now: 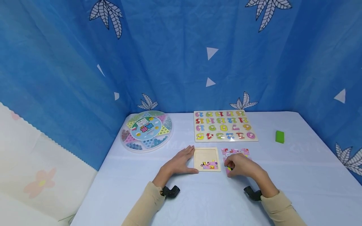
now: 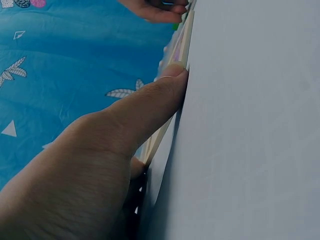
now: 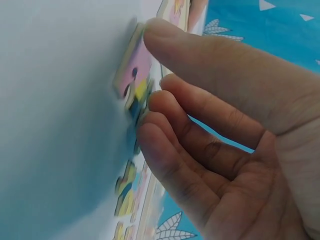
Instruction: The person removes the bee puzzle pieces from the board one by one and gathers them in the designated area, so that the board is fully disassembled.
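My left hand (image 1: 181, 162) lies spread at the left side of a square wooden puzzle tray (image 1: 207, 153). Its thumb (image 2: 150, 110) presses the near edge of the tray, and the other fingers reach along the left side. Inside the tray, a few pink and yellow jigsaw pieces (image 1: 210, 165) sit at the lower right. Just right of the tray, my right hand (image 1: 244, 165) bends over loose pieces. Thumb and fingertips pinch a pink puzzle piece (image 3: 136, 67) with yellow and black print, close to the table. The hand partly hides the pieces beneath it.
More loose pink pieces (image 1: 235, 152) lie beyond the right hand. Behind them is a wooden number board (image 1: 226, 125). A round bead box (image 1: 147, 130) stands at the back left, a green block (image 1: 279, 137) at the right. Blue curtain (image 1: 181, 56) hangs behind the table.
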A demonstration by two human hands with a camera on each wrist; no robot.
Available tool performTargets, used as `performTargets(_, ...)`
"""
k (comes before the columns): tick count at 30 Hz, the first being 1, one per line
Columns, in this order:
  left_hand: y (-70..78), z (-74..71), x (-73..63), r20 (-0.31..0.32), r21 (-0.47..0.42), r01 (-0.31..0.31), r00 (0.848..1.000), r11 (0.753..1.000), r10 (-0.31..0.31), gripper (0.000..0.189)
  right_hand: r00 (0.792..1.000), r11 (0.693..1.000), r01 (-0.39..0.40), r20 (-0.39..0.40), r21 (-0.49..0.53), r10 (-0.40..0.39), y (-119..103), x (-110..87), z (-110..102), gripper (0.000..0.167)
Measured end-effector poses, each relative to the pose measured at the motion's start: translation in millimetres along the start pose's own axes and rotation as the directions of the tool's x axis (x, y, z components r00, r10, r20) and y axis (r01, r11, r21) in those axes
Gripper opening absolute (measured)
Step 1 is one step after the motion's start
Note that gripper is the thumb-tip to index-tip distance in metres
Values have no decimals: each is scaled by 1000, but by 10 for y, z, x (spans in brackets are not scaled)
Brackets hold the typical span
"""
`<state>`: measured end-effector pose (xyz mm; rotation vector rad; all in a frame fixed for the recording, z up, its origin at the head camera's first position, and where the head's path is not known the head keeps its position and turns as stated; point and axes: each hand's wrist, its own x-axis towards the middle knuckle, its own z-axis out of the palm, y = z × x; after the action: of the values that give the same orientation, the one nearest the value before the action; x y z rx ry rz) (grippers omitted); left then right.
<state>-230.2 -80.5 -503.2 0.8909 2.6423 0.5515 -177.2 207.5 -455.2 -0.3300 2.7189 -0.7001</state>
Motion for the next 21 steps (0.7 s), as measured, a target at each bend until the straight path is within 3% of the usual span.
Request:
performTargets(7, 10, -9, -20, -2, -13, 5, 1000, 1000, -5, 108, 1000, 1000, 5, -3, 11, -5, -155, 84, -9, 33)
performTargets(21, -5, 7, -19, -1, 2, 31, 1000, 1000, -31, 107, 993, 993, 116, -7, 22, -116, -437, 369, 156, 30)
